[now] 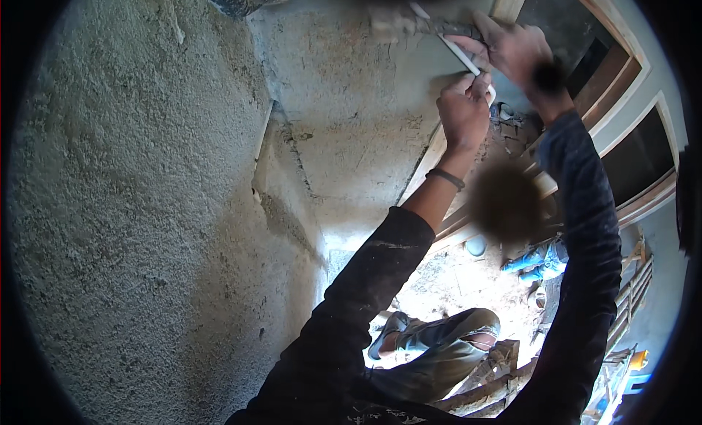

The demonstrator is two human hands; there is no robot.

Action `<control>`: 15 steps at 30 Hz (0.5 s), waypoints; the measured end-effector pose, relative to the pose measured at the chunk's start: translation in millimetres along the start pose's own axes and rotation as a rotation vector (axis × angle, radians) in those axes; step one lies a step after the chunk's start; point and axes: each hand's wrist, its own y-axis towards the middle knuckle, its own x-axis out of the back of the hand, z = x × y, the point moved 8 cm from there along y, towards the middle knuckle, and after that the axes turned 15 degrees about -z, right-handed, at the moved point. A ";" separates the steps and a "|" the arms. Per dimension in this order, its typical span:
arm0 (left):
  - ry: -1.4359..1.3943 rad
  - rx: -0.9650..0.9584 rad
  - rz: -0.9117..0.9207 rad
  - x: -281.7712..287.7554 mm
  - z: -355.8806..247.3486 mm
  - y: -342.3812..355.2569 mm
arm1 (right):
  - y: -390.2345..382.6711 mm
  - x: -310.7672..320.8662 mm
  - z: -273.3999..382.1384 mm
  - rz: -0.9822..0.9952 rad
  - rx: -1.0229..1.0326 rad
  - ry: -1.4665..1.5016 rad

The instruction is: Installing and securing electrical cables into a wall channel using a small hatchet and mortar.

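Note:
A thin white tube slants along the upper wall, bending at its lower end. My left hand is closed, its fingertips pinching the tube near that bend. Just above and to the right, my right hand has its fingers curled in beside the tube's upper part. What those fingers hold is partly hidden and smeared by motion. A blurred greyish shape lies left of the right hand; I cannot make out what it is. Both hands are close to the grey plastered wall, next to a wooden frame.
Rough plaster fills the left side. Wooden window frames stand at right. Far below are wooden poles, my bent leg, a pale bucket and another person's blue-clad legs. A dark round blur covers part of the middle.

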 end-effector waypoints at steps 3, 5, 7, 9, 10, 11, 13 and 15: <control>0.092 -0.116 -0.040 5.6 1.1 3.6 | 8.1 13.1 21.1 -0.146 0.137 0.052; 0.122 -0.203 -0.081 13.3 0.3 14.5 | 17.4 44.2 45.6 -0.415 0.294 0.198; 0.073 -0.171 -0.071 8.9 3.2 11.7 | 13.1 19.9 20.7 -0.180 0.234 0.054; 0.052 -0.108 -0.035 2.7 4.2 8.1 | 14.3 8.8 0.4 -0.153 0.096 -0.041; 0.030 -0.056 0.001 -2.1 4.0 6.6 | 10.2 12.1 1.9 -0.146 0.096 -0.043; 0.024 -0.016 -0.012 -1.3 4.7 -0.2 | 3.3 19.7 6.5 -0.155 0.128 -0.028; 0.022 -0.079 -0.040 7.7 2.4 5.9 | 14.3 35.9 22.2 -0.235 0.239 0.184; 0.012 -0.118 -0.061 9.2 -2.1 5.6 | 17.1 30.4 11.9 -0.253 0.255 0.158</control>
